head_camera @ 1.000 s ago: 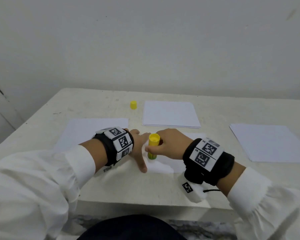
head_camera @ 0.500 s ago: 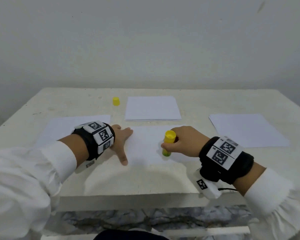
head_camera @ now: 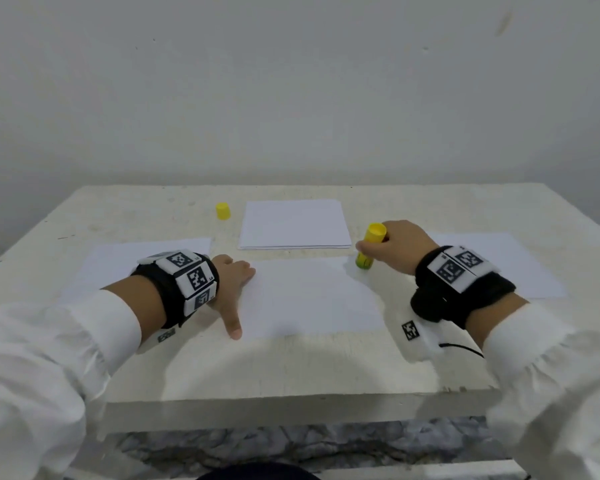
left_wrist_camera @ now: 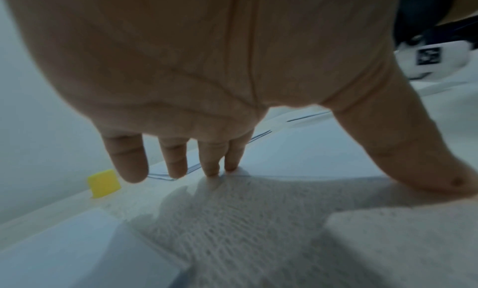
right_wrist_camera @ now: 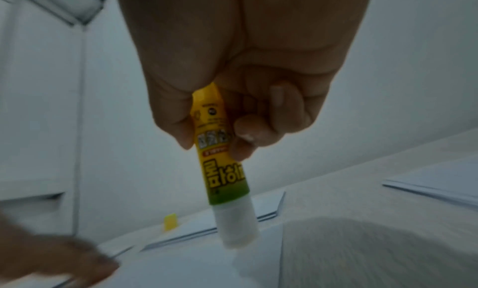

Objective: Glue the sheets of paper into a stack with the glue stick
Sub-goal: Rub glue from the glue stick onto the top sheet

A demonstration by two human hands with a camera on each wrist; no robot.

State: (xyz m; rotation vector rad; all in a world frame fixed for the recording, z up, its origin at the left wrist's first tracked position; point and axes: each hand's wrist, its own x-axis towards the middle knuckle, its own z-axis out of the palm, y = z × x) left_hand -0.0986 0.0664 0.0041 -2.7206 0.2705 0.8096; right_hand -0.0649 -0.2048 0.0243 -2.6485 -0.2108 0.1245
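A white sheet (head_camera: 309, 299) lies on the table in front of me. My left hand (head_camera: 234, 289) rests spread on its left edge, fingers straight, fingertips (left_wrist_camera: 210, 169) and thumb touching paper and table. My right hand (head_camera: 392, 247) grips the yellow glue stick (head_camera: 369, 245), uncapped, tip down at the sheet's far right corner. In the right wrist view the glue stick (right_wrist_camera: 220, 165) shows its white glue end just at the paper. A stack of sheets (head_camera: 293, 225) lies behind, and single sheets lie at the left (head_camera: 118, 261) and right (head_camera: 510, 261).
The yellow cap (head_camera: 223, 211) stands on the table left of the rear stack; the cap (left_wrist_camera: 103, 183) also shows in the left wrist view. The table's front edge (head_camera: 291, 407) is close to my body. A plain wall rises behind the table.
My right hand has carried the glue stick from the sheet's left side, beside the left hand, rightward to its far right corner. The left hand stayed pressed on the sheet's left edge.
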